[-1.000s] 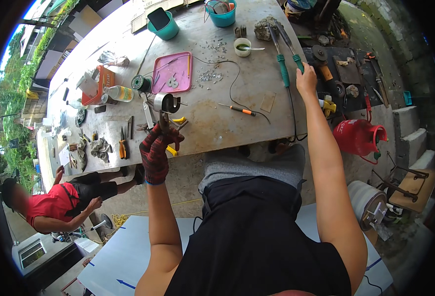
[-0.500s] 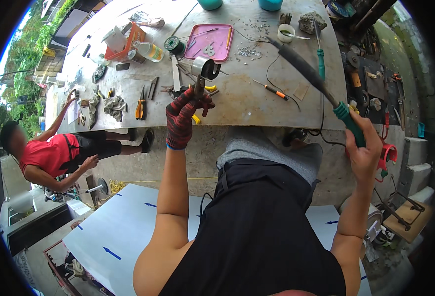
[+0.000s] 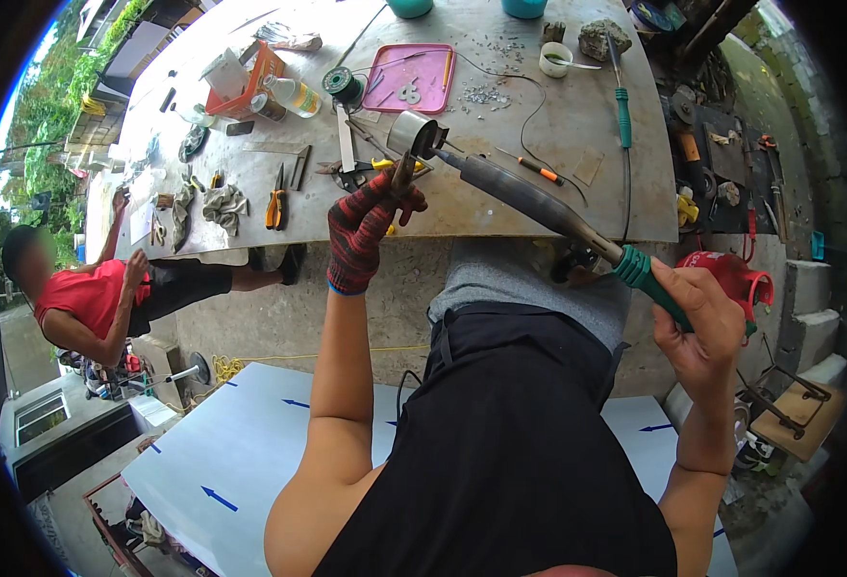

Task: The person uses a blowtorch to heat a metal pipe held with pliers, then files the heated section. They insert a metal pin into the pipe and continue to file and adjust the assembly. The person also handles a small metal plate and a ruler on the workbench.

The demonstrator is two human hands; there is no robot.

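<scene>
My left hand [image 3: 375, 226], in a red and black glove, is closed on a dark metal tool [image 3: 402, 178] that bears a short silver metal cylinder [image 3: 410, 133]. My right hand [image 3: 693, 317] grips the green handle of a large soldering iron [image 3: 515, 197]; its tip points at the cylinder, very near it, though contact is unclear. A second green-handled iron [image 3: 623, 120] lies with its tip by a grey lump [image 3: 604, 40]. Below the cylinder are yellow-handled pliers [image 3: 351, 168], and right of it an orange-handled pick [image 3: 539, 171]. A wire spool [image 3: 342, 87] lies behind.
The metal table [image 3: 625, 212] holds a pink tray [image 3: 414, 51], small cups [image 3: 556, 62], bottles [image 3: 298, 98], an orange bin [image 3: 246, 82] and several tools. A person in red [image 3: 82, 303] stands at left. A red gas cylinder [image 3: 722, 274] and dark tool bench [image 3: 717, 154] are at right.
The iron in my right hand came off the table and swung left to the cylinder. The cylinder moved slightly right since half a second ago. The person in red raised their lower hand.
</scene>
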